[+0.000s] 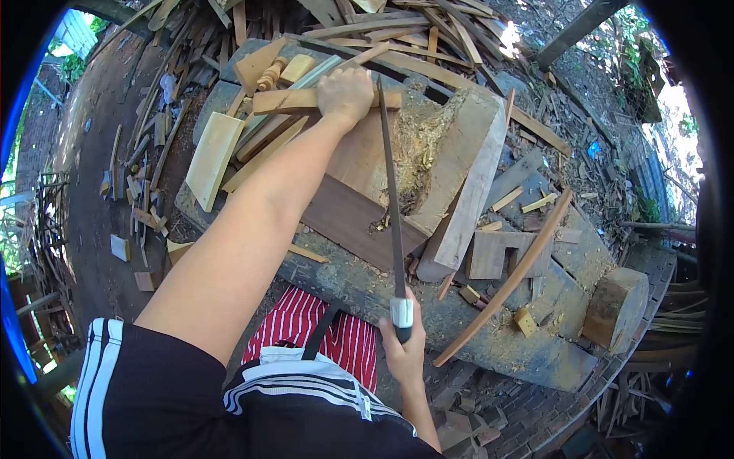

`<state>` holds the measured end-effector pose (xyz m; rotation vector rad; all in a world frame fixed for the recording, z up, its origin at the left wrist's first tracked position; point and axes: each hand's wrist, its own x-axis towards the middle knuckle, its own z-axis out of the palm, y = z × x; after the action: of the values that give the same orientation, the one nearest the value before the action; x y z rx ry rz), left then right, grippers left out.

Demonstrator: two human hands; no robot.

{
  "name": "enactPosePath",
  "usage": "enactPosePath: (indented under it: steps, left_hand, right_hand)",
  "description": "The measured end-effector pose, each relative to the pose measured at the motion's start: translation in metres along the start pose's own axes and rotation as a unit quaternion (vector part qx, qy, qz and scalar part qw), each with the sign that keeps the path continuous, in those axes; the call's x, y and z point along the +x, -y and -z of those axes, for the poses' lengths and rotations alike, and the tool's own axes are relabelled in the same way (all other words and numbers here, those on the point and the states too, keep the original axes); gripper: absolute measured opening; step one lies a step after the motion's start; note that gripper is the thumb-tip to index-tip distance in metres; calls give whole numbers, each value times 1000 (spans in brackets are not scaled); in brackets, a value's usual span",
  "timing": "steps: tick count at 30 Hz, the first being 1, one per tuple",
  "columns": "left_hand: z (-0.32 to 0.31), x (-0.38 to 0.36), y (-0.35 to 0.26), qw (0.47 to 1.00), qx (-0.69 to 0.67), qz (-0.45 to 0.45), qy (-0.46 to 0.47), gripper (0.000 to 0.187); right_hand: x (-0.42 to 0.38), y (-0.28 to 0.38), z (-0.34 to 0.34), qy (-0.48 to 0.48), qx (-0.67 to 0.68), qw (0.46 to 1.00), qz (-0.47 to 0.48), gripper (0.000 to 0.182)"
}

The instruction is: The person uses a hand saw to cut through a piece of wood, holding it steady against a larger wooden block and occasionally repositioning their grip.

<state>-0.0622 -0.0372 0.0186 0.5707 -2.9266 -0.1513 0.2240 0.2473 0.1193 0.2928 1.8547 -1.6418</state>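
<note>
Left hand: my left hand [345, 93] is closed over a wooden stick [306, 100] at the far edge of the board [359, 183].
Right hand: my right hand [404, 353] is wrapped tight round the handle of a long file [392, 206].
File: it lies across the board, pointing away from me.
Board: dark wood, flat on the worktop [535, 344], sawdust [417, 153] just beside the file.

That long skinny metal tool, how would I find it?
Start at the big stone slab covered in wood scraps. On it lies a dark brown board, and the file runs across it from the right hand. It alone is thin grey metal; everything around is wood.
</note>
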Motion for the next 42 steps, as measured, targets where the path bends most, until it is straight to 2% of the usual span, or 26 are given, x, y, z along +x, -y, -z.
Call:
enactPosePath:
  steps: [2,4,5,8,12,15,18,21,23,26,28,30,32,34,35,40,42]
  left_hand:
    - [-2,1,1,999,0,-39,-18,39]
    - [-2,1,0,999,-10,-43,-28,39]
    - [-3,1,0,998,-10,-47,-31,39]
    - [-8,4,-1,999,10,-19,-34,39]
    - [-4,3,-2,1000,5,-7,-6,39]
    - [0,2,2,998,14,-47,-30,39]
    - [2,3,-4,999,0,-40,5,37]
    - [-1,2,-1,999,0,-41,1,37]
    - [2,3,-5,1000,0,6,12,38]
    - [3,1,-3,1000,7,-22,13,38]
    - [2,-1,-2,1000,8,-23,17,39]
    - [1,2,-4,1000,4,-25,10,39]
    - [-1,3,-2,999,5,-44,4,39]
    - [1,3,-2,999,6,-29,13,39]
    - [2,3,-4,1000,2,-12,23,39]
    - [8,2,-8,1000,13,-13,25,38]
    - [4,-1,-2,999,18,-23,15,38]
  right_hand:
    - [-3,5,0,-5,-4,1000,-24,59]
    - [31,21,-12,-1,-12,999,32,59]
    - [54,24,-19,8,12,1000,19,60]
    - [81,26,-27,-4,2,999,46,61]
    - [14,-2,-2,-3,-14,1000,22,59]
    - [-9,-2,6,0,7,1000,-25,59]
    - [42,8,-8,7,-1,999,35,59]
    - [88,23,-26,3,-8,999,40,59]
    - [68,20,-23,-6,-22,998,55,59]
    - [24,-6,-8,-5,-43,997,66,61]
    - [14,0,-4,0,-3,1000,4,62]
    - [36,-2,-11,-9,16,1000,5,61]
    - [79,-3,-25,-12,27,997,74,60]
    - [98,30,-32,6,-6,1000,23,60]
    - [102,22,-33,-4,12,999,49,60]
    - [22,-17,-7,-2,17,1000,16,61]
    - [15,-16,-5,-7,15,1000,-2,62]
